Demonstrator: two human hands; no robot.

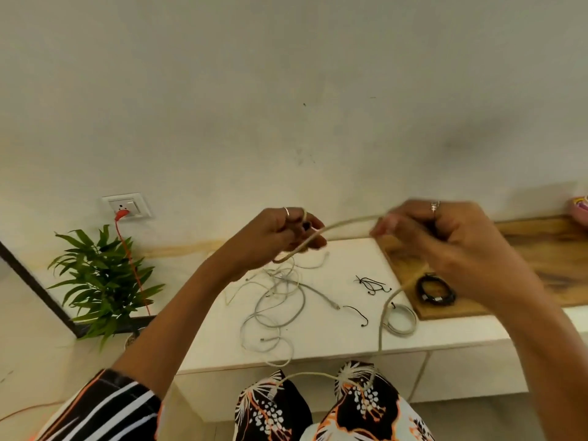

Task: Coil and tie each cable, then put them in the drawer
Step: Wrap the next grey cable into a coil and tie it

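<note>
A beige cable [346, 221] stretches in the air between my hands. My left hand [283, 232] grips one end of it, fingers curled. My right hand [445, 240], slightly blurred, grips it further along; from there it hangs down past the table's front edge onto my lap. Below my hands, a tangle of loose grey cables [276, 300] lies on the white table [216, 345]. A coiled grey cable [401, 320] and a coiled black cable [435, 289] lie to the right. Black ties [370, 284] and another single tie [358, 314] lie between them.
A wooden board [541, 249] covers the table's right part. A green plant [101, 278] stands at the left. A red cord [130, 256] is plugged into a wall socket [127, 206]. A pink object [579, 208] sits at the far right edge.
</note>
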